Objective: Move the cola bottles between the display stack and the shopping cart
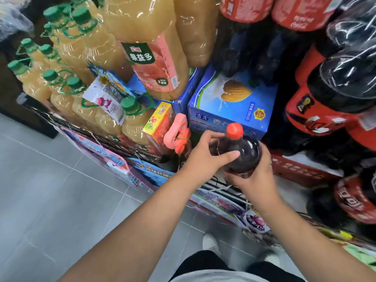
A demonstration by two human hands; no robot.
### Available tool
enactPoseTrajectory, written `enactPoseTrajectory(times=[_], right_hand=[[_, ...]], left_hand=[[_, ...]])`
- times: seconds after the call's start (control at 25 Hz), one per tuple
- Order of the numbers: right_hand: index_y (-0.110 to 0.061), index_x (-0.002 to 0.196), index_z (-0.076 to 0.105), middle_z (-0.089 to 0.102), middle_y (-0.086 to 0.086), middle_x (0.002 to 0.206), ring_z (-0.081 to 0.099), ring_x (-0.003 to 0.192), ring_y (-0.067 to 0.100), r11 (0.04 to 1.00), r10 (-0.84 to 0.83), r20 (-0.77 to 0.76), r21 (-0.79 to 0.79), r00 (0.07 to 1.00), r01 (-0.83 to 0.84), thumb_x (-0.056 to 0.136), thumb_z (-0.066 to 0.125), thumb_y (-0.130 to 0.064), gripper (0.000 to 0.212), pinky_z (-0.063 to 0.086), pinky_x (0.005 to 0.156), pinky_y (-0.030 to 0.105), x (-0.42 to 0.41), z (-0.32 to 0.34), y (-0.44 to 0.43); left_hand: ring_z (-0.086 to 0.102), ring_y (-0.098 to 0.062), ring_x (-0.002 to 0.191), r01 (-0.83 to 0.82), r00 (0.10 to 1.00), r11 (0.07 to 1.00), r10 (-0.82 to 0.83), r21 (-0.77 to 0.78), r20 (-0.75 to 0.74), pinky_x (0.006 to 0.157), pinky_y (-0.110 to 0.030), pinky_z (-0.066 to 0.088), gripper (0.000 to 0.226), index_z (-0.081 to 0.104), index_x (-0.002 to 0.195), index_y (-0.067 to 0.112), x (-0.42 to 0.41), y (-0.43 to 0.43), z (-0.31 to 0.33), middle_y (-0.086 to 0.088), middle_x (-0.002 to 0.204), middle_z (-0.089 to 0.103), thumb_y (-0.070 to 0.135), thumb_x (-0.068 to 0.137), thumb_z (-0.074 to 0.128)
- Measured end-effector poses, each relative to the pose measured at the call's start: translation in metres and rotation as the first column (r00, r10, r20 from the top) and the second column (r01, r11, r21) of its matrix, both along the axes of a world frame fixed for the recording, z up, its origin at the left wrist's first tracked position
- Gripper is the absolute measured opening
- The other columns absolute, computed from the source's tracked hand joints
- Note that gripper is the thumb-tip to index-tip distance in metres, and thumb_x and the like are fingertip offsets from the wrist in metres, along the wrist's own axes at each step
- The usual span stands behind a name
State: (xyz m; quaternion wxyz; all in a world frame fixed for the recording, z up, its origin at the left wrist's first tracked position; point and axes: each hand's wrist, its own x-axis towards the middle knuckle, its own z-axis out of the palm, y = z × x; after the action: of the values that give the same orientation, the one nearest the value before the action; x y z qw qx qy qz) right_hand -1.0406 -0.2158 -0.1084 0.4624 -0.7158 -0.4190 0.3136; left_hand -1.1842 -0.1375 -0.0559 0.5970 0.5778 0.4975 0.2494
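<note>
Head: cola bottle point(245, 152) btwn L hand point(203, 157) & R hand point(254, 180), fingers point(227, 155) round it.

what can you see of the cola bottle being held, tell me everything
The cola bottle is clear plastic filled with dark drink and closed with a red screw cap. Seen from above, it stands roughly upright, cap leaning toward the blue carton behind it. The left hand grips its shoulder, thumb across the front. The right hand wraps its right side and lower body. Light glints on the shoulder; its base is hidden.
</note>
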Motion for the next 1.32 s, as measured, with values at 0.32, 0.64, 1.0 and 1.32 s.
enactPoseTrajectory(times=[0.32,0.64,1.0,1.32], right_hand=[[-0.031,0.143,0.035,0.053,0.001,0.139,0.056,0.124,0.016,0.998,-0.032,-0.159,0.052,0.987,0.041,0.047,0.096,-0.035,0.113,0.046,0.105,0.046,0.021,-0.007,-0.013],[-0.026,0.136,0.041,0.061,0.001,0.130,0.063,0.113,0.007,0.981,-0.147,-0.267,0.087,0.952,0.176,0.052,0.096,-0.009,0.102,0.050,0.102,0.034,0.032,0.011,-0.043],[-0.032,0.127,0.046,0.062,-0.009,0.123,0.064,0.112,0.008,0.950,-0.243,-0.291,0.124,0.925,0.288,0.055,0.092,0.001,0.092,0.051,0.100,0.033,0.063,0.027,-0.074],[-0.026,0.122,0.049,0.064,-0.011,0.114,0.063,0.102,-0.003,0.930,-0.313,-0.244,0.116,0.918,0.348,0.056,0.092,-0.001,0.082,0.048,0.084,0.011,0.081,0.035,-0.089]], left_hand=[[0.063,-0.026,0.124,0.094,0.993,0.984,-0.080,-0.153,0.091,0.107,-0.055,0.049,0.088,0.050,0.132,0.032,0.030,-0.006,-0.004,-0.006,0.132,0.062,0.048,0.054,0.087],[0.062,-0.012,0.116,0.220,0.975,0.971,-0.221,-0.098,0.002,0.110,-0.052,0.048,0.080,0.048,0.132,0.037,0.058,-0.024,0.006,0.007,0.128,0.062,0.044,0.064,0.089],[0.061,-0.012,0.120,0.343,0.938,0.935,-0.347,-0.091,-0.028,0.106,-0.051,0.051,0.085,0.047,0.137,0.039,0.108,-0.040,0.010,0.015,0.123,0.061,0.052,0.063,0.087],[0.064,-0.016,0.121,0.372,0.924,0.926,-0.376,-0.069,-0.061,0.103,-0.056,0.052,0.093,0.049,0.135,0.039,0.136,-0.050,0.005,0.008,0.129,0.066,0.066,0.052,0.080]])
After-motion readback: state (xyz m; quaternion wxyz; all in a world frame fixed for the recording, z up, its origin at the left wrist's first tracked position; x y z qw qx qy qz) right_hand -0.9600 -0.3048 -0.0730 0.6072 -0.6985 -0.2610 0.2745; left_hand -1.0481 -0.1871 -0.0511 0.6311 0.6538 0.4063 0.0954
